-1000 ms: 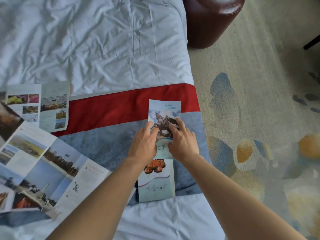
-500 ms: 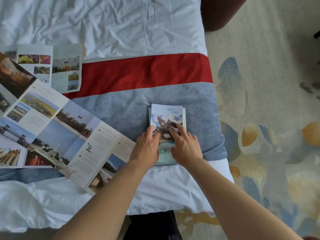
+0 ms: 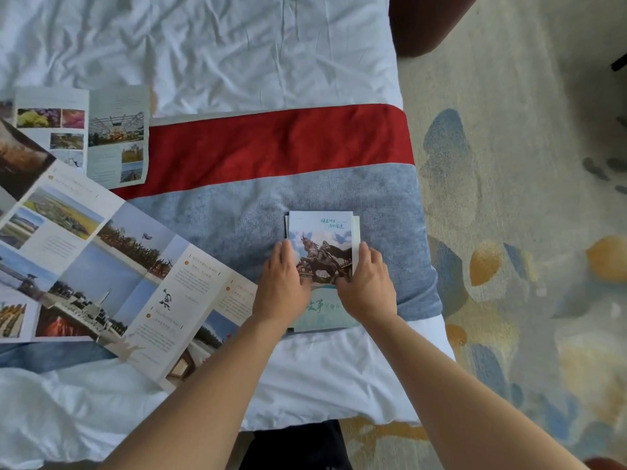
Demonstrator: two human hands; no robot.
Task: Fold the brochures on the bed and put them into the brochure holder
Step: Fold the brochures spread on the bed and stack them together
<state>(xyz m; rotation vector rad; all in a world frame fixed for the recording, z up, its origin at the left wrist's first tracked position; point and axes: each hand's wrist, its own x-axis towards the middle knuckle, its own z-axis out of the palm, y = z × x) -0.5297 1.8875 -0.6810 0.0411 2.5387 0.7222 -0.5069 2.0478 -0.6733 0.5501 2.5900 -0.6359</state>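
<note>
Soft daylight, mild shadows, slight blur, wide-angle edge distortion.

White-sheeted bed (image 3: 237, 45), red-and-blue runner (image 3: 271, 144), folded brochure (image 3: 322, 239), unfolded brochures (image 3: 84, 259)

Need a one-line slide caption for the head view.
Both hands press a folded brochure flat on the bed runner.

The left hand (image 3: 283, 284) and right hand (image 3: 366, 286) cover the lower middle of the folded brochure (image 3: 322, 239), hiding part of its cover picture and its printed title. The long unfolded brochure (image 3: 101, 266) runs off the left edge, and a forearm covers its near end. The small print on the second open brochure (image 3: 84, 130) is too fine to read. The brown seat (image 3: 427, 22) is cut off at the top.
</note>
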